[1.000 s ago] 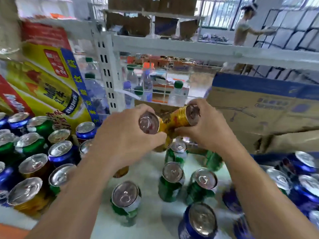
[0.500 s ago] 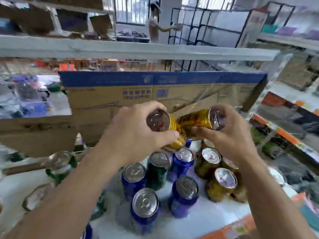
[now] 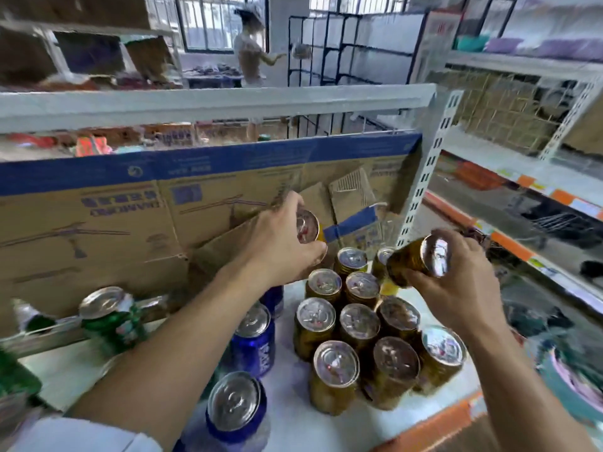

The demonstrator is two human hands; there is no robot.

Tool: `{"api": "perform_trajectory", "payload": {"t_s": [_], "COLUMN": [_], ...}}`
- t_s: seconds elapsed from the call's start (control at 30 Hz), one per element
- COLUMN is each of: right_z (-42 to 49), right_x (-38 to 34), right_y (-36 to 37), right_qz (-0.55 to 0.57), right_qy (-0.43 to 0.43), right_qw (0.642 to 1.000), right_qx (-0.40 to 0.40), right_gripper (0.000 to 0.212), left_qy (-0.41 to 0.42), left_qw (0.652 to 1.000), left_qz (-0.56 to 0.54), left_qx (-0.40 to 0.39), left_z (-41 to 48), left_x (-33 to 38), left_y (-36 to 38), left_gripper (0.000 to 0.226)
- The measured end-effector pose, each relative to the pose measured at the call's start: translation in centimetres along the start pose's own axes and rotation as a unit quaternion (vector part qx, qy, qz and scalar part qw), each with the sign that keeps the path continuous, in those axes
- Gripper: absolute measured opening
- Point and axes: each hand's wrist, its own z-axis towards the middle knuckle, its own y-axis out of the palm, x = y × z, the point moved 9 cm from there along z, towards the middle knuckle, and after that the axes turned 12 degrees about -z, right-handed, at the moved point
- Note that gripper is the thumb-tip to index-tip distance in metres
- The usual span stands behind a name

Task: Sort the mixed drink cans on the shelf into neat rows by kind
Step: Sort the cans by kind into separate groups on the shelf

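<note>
Here each grip is closed round one gold can. The left grip [image 3: 280, 246] holds the first gold can [image 3: 306, 227] at the rear of the gold block [image 3: 359, 321], just before the cardboard box [image 3: 130, 216]; whether its base touches the shelf [image 3: 290, 419] is hidden by the hand. The right grip [image 3: 456, 288] holds the second gold can [image 3: 412, 261] tilted, lid toward the camera, above the block's right rear. Both are probably held here so that like joins like, filling from the back without disturbing the front rows. Blue cans [image 3: 253, 340] stand just left of the block, keeping kinds apart; a blurred green can [image 3: 109, 318] stands farther left.
</note>
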Motion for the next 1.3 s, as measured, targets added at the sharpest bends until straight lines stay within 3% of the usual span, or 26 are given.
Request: {"api": "perform_trajectory", "payload": {"t_s": [0.13,0.3,0.6,0.87,0.97,1.1,1.17,1.3], "right_z": [1.0,1.9,2.3,2.6,2.3,1.7,1.1,-1.0], "right_x": [1.6,2.4,3.5,3.2,2.6,-0.4,-2.9,-8.6], "right_y": [2.4,5.1,9.7,10.1,10.0,8.7,8.7,10.3], "right_qz": [-0.066,-0.099,-0.068,-0.094,-0.154,-0.233,-0.219,-0.173], "right_qy": [0.009,0.024,0.034,0.007,-0.002,-0.035,-0.074,-0.181], "right_qw": [0.996,0.987,0.970,0.964,0.954,0.950,0.954,0.947], "right_qx": [-0.061,-0.124,-0.231,-0.249,-0.258,-0.205,-0.189,-0.200], "right_gripper": [0.066,0.063,0.061,0.056,0.058,0.058,0.056,0.066], "left_qy": [-0.043,-0.072,-0.125,-0.143,-0.135,-0.124,-0.126,-0.127], "left_qw": [0.997,0.993,0.972,0.935,0.928,0.939,0.943,0.946], "left_qz": [0.052,0.080,0.135,0.223,0.234,0.221,0.223,0.239], "left_qx": [-0.032,-0.047,-0.142,-0.236,-0.255,-0.231,-0.214,-0.180], "left_z": [1.4,2.4,3.4,2.6,2.3,1.7,1.1,-0.7], "left_x": [-2.0,-2.9,-6.1,-9.8,-9.9,-9.0,-8.9,-8.7], "left_y": [2.4,3.5,6.5,8.7,8.7,7.4,6.0,3.2], "left_gripper": [0.048,0.062,0.068,0.063,0.063,0.062,0.056,0.066]}}
